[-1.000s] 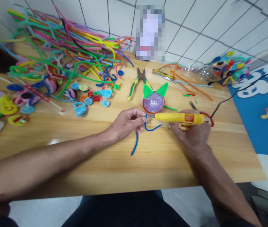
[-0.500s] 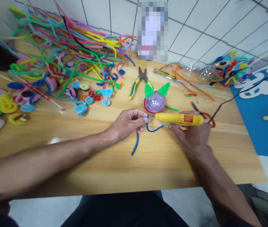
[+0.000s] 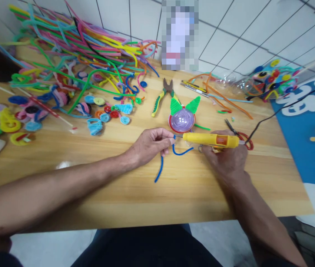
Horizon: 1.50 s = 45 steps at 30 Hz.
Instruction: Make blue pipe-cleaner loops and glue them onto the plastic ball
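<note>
Between the thumb and fingers of my left hand (image 3: 159, 142) a blue pipe cleaner (image 3: 180, 154) is pinched; one end hangs below the hand and another part curves off to the right. My right hand (image 3: 226, 159) is wrapped round a yellow hot glue gun (image 3: 207, 140), which points left. The gun's metal nozzle meets the pipe cleaner by my left fingertips; whether glue is coming out is too small to tell. Just beyond the hands sits a clear ball with purple inside (image 3: 182, 120), ringed in red and topped by two green leaf-shaped pieces (image 3: 193, 105).
Pliers (image 3: 168, 89) with green-yellow handles lie behind the ball. Scissors (image 3: 245, 139) with red handles are beside my right hand, near the black cord (image 3: 265, 118). Bundled pipe cleaners (image 3: 90, 40) and coiled pieces (image 3: 95, 126) cover the left side. A bag of colourful pieces (image 3: 274, 81) stands back right.
Almost nothing differs. Both hands, the glue gun and the blue pipe cleaner keep their places, with only a very slight shift of the view.
</note>
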Motion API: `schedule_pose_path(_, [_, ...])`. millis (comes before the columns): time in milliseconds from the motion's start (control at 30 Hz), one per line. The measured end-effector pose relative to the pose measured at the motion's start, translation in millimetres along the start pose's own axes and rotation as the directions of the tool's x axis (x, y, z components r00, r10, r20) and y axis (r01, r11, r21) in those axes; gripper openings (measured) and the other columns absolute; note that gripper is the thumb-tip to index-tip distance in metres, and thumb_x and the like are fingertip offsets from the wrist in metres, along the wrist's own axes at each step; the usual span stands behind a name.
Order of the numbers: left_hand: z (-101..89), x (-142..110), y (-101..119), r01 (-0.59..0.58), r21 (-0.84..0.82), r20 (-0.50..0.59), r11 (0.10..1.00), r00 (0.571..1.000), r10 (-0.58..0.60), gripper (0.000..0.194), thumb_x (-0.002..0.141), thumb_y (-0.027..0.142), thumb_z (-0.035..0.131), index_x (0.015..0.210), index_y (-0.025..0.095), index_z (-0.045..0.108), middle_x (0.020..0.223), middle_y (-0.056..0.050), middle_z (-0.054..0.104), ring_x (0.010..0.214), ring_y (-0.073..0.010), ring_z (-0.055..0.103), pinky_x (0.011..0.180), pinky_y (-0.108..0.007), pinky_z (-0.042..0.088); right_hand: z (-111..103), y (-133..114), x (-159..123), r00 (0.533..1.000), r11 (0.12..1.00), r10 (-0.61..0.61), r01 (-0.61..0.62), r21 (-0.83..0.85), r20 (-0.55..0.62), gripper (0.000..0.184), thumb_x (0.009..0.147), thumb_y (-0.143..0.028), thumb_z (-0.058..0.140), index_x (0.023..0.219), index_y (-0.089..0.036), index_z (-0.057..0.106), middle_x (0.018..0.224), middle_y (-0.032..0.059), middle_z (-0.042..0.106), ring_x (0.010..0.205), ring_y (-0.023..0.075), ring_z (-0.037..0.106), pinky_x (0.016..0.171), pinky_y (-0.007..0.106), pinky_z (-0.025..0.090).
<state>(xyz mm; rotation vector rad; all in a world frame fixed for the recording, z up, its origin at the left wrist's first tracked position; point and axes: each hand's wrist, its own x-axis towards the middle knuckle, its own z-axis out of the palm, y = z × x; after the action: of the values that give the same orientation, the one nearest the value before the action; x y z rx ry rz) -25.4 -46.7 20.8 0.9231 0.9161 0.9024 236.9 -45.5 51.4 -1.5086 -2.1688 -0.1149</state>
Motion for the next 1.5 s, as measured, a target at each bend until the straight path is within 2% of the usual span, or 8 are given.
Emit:
schedule_pose_path(267, [-0.2,1,-2,-0.009,-0.005,0.005,1.0,1.0,0.009,0.02,0.079,0.026,0.085,0.089,0.014,0.072,0.062,0.003,0.067,0.053,-0.0091,0.061,0.057,-0.021,0.052,2,1,-2,1.0,1.0,0.018,-0.018,-0.025,0.011,0.02,0.083,-0.033,0.064,0.101,-0.025,0.065,0.094,0.0085,0.076,0.084,0.0294,0.075,0.067,0.038,0.06])
schedule_pose_path(400, [-0.6,1,-1,-0.011,-0.005,0.007,1.0,1.0,0.011,0.021,0.08,0.027,0.085,0.089,0.014,0.072,0.063,0.003,0.067,0.054,-0.0091,0.061,0.057,-0.022,0.052,1,2,-2,1.0,1.0,-0.019,0.02,0.01,-0.013,0.019,0.083,-0.033,0.065,0.1,-0.025,0.065,0.094,0.0089,0.076,0.084,0.0301,0.076,0.067,0.039,0.06])
schedule_pose_path(900, [-1.2,1,-2,-0.024,0.006,0.019,1.0,1.0,0.024,0.021,0.08,0.028,0.085,0.088,0.014,0.07,0.063,0.004,0.066,0.054,-0.0088,0.061,0.057,-0.021,0.052,1,0,-2,0.999,0.999,0.047,-0.047,0.001,0.005,0.019,0.08,-0.036,0.065,0.095,-0.026,0.066,0.089,0.0073,0.077,0.079,0.0285,0.075,0.067,0.039,0.062])
schedule_pose_path(1033, [-1.7,1,-2,-0.023,0.01,0.025,1.0,0.999,0.023,0.023,0.079,0.029,0.085,0.09,0.015,0.07,0.064,0.004,0.067,0.054,-0.0092,0.061,0.058,-0.022,0.053,2,-2,-2,0.99,0.984,0.137,-0.135,0.117,-0.011,0.019,0.081,-0.041,0.068,0.093,-0.027,0.067,0.086,0.0062,0.077,0.074,0.0278,0.074,0.065,0.04,0.061])
schedule_pose_path(1167, [-2.2,1,-3,-0.027,0.019,0.026,0.999,0.999,0.027,0.025,0.078,0.031,0.086,0.089,0.015,0.07,0.064,0.004,0.067,0.053,-0.0091,0.061,0.057,-0.022,0.053,-8,0,3,0.943,0.915,0.328,-0.302,0.266,-0.061,0.023,0.081,-0.049,0.075,0.083,-0.028,0.066,0.075,0.0027,0.075,0.068,0.0272,0.072,0.061,0.04,0.062])
schedule_pose_path(1300, [-2.2,0,-3,-0.029,0.039,0.027,0.999,0.999,0.028,0.027,0.078,0.034,0.087,0.089,0.016,0.071,0.063,0.004,0.067,0.054,-0.0098,0.061,0.058,-0.023,0.054,-34,32,13,0.873,0.879,0.421,-0.328,0.345,-0.244,0.017,0.083,-0.045,0.075,0.082,-0.029,0.069,0.081,0.0044,0.075,0.075,0.0276,0.073,0.065,0.042,0.062])
schedule_pose_path(1367, [-2.2,-1,-2,-0.03,0.053,0.014,0.998,0.999,0.03,0.03,0.077,0.037,0.088,0.09,0.016,0.071,0.064,0.003,0.068,0.055,-0.0099,0.062,0.059,-0.023,0.054,-46,62,16,0.846,0.88,0.446,-0.354,0.316,-0.294,0.015,0.086,-0.044,0.072,0.083,-0.029,0.07,0.083,0.005,0.075,0.076,0.0277,0.072,0.067,0.042,0.061])
schedule_pose_path(1500, [-2.9,-2,-1,-0.03,0.095,-0.006,0.995,1.0,0.031,0.032,0.075,0.04,0.09,0.088,0.016,0.073,0.065,0.002,0.07,0.055,-0.0101,0.062,0.057,-0.023,0.053,-60,133,12,0.729,0.81,0.587,-0.537,0.238,-0.352,0.019,0.081,-0.046,0.07,0.081,-0.027,0.068,0.079,0.0045,0.072,0.072,0.026,0.068,0.07,0.042,0.058])
